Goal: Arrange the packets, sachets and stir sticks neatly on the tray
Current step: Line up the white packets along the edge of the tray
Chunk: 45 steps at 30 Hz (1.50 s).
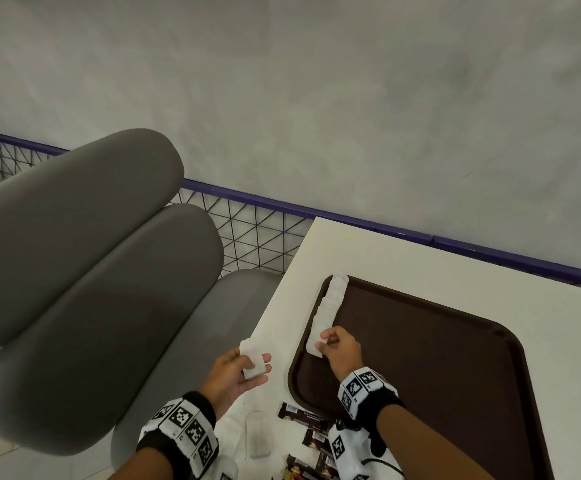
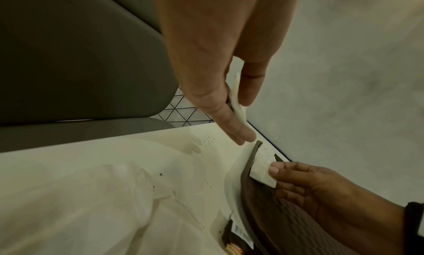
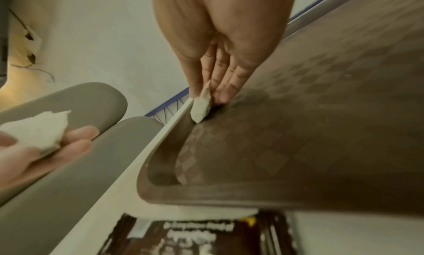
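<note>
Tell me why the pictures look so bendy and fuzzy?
Head view: the wide lens bends the purple rail and stretches the grey seat cushions. Left wrist view: dim and yellowish, the left hand looms huge and soft, while the white sachet the right hand pinches looks sharper. Right wrist view: the brown tray curves, and the dark packet at the bottom is smeared.

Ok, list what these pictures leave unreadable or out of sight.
- How many white sachets the left hand grips: the fingers cover the stack in every view.
- The print on the dark packets: too small in the head view, blurred in the right wrist view.
- The tray's near right corner: cut off by the head frame's bottom edge.
- Stir sticks: none clearly identifiable.
</note>
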Motion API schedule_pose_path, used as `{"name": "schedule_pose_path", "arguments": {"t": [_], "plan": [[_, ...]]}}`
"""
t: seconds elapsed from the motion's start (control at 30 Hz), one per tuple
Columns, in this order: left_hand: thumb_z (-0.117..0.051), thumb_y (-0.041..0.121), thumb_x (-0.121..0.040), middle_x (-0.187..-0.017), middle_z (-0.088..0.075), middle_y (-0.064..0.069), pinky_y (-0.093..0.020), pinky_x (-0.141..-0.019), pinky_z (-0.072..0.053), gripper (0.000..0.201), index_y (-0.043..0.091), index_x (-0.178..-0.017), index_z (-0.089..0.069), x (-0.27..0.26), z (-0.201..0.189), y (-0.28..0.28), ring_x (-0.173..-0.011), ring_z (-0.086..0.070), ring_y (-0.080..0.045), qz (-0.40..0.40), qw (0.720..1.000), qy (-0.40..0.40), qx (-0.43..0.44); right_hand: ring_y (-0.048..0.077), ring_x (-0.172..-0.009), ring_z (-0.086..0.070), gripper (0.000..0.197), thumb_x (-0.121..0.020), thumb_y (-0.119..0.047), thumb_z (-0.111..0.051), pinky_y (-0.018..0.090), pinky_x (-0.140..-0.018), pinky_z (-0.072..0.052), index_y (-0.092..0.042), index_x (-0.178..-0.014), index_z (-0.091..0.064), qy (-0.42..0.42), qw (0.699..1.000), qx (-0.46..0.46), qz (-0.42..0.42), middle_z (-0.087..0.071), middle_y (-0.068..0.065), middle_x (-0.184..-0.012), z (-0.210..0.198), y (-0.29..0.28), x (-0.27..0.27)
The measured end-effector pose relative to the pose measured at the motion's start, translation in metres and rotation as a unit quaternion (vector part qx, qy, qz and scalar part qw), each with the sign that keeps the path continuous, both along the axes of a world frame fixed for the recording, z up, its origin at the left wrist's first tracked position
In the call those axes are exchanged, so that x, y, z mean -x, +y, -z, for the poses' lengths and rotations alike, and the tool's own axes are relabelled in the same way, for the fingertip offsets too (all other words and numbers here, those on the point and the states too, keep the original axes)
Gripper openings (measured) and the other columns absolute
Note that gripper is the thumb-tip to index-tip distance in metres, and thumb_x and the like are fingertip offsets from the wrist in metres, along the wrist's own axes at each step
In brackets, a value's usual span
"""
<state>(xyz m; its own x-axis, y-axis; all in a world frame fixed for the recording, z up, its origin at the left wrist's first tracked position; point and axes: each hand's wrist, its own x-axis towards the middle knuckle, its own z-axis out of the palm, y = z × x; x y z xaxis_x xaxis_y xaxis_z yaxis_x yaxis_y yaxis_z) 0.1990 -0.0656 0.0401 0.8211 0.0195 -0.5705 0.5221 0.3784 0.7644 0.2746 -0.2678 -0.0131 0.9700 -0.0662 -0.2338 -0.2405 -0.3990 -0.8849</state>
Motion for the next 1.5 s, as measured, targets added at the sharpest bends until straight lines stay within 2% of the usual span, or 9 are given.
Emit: {"name": "schedule_pose_path", "arguments": {"t": [0.07, 0.17, 0.37, 0.47, 0.63, 0.73, 0.83, 0.97, 1.5], "plan": [[-0.037, -0.008, -0.092, -0.106, -0.066, -0.023, -0.031, -0.068, -0.06, 0.024, 0.003, -0.109, -0.051, 0.0, 0.001, 0.002, -0.095, -0.065, -0.034, -0.007, 1.0, -0.003, 0.011, 0.011, -0.065, -0.047, 0.027, -0.077, 0.002, -0.066, 0.015, -0.065, -0.041, -0.021, -0.073, -0.053, 0.005, 1.0, 0.015, -0.014, -0.05, -0.002, -0.072, 0.003, 0.004, -0.001], [-0.038, -0.001, -0.097, -0.105, -0.065, -0.024, -0.03, -0.065, -0.06, 0.02, -0.001, -0.114, -0.049, 0.0, 0.003, 0.003, -0.094, -0.065, -0.034, -0.019, 1.0, -0.008, 0.013, 0.012, -0.067, -0.045, 0.027, -0.077, 0.005, -0.065, 0.021, -0.072, -0.042, -0.02, -0.075, -0.055, 0.003, 0.999, 0.049, -0.02, -0.049, 0.005, -0.082, 0.006, 0.008, -0.002], [-0.043, 0.006, -0.097, -0.104, -0.066, -0.022, -0.03, -0.066, -0.06, 0.019, 0.0, -0.112, -0.052, 0.001, 0.003, 0.004, -0.092, -0.065, -0.032, -0.019, 1.0, -0.009, 0.0, 0.016, -0.083, -0.049, 0.014, -0.08, 0.004, -0.064, 0.019, -0.08, -0.041, -0.003, -0.092, -0.066, -0.025, 0.995, 0.096, -0.032, -0.043, 0.004, -0.1, 0.01, 0.01, -0.002], [-0.045, 0.007, -0.097, -0.104, -0.066, -0.022, -0.03, -0.065, -0.06, 0.019, -0.001, -0.112, -0.054, 0.001, 0.002, 0.004, -0.092, -0.065, -0.032, -0.019, 1.0, -0.01, -0.006, 0.02, -0.095, -0.048, 0.014, -0.08, 0.0, -0.066, 0.025, -0.093, -0.042, -0.005, -0.093, -0.067, -0.034, 0.991, 0.12, -0.046, -0.04, 0.003, -0.101, 0.009, 0.01, 0.0], [-0.049, 0.008, -0.095, -0.106, -0.064, -0.022, -0.029, -0.06, -0.059, 0.017, -0.001, -0.105, -0.059, 0.003, -0.001, 0.0, -0.091, -0.063, -0.032, -0.011, 1.0, -0.007, -0.024, 0.012, -0.098, -0.035, 0.015, -0.082, -0.007, -0.065, 0.016, -0.09, -0.032, -0.007, -0.097, -0.067, -0.058, 0.987, 0.141, -0.048, -0.035, 0.0, -0.101, 0.006, 0.005, 0.005], [-0.052, 0.009, -0.094, -0.106, -0.062, -0.019, -0.031, -0.062, -0.06, 0.017, -0.003, -0.105, -0.058, 0.004, -0.003, -0.001, -0.093, -0.061, -0.031, -0.006, 1.0, -0.007, -0.029, 0.014, -0.1, -0.037, 0.018, -0.083, -0.008, -0.065, 0.024, -0.097, -0.037, -0.008, -0.101, -0.065, -0.056, 0.986, 0.148, -0.052, -0.036, 0.0, -0.103, 0.002, 0.003, 0.008], [-0.053, 0.01, -0.094, -0.109, -0.063, -0.019, -0.033, -0.065, -0.06, 0.018, -0.001, -0.106, -0.06, 0.006, -0.004, -0.003, -0.095, -0.062, -0.03, 0.001, 0.999, -0.008, -0.039, 0.02, -0.114, -0.039, 0.025, -0.086, -0.011, -0.061, 0.018, -0.095, -0.032, -0.011, -0.111, -0.06, -0.036, 0.984, 0.155, -0.074, -0.043, 0.005, -0.115, -0.002, 0.0, 0.009], [-0.052, 0.011, -0.094, -0.11, -0.065, -0.018, -0.033, -0.068, -0.06, 0.017, 0.002, -0.103, -0.062, 0.009, -0.007, -0.004, -0.096, -0.063, -0.028, 0.007, 0.999, -0.01, -0.045, 0.023, -0.125, -0.033, 0.034, -0.088, -0.013, -0.058, 0.022, -0.102, -0.027, -0.014, -0.122, -0.053, -0.015, 0.985, 0.146, -0.094, -0.042, 0.006, -0.134, -0.005, 0.002, 0.011], [-0.054, 0.01, -0.093, -0.109, -0.065, -0.018, -0.034, -0.073, -0.059, 0.016, -0.001, -0.102, -0.061, 0.011, -0.005, 0.0, -0.099, -0.062, -0.029, -0.007, 0.998, -0.014, -0.053, 0.021, -0.124, -0.03, 0.037, -0.088, -0.011, -0.056, 0.024, -0.103, -0.029, -0.015, -0.124, -0.05, -0.016, 0.988, 0.139, -0.073, -0.041, 0.006, -0.131, -0.015, 0.004, 0.006]]}}
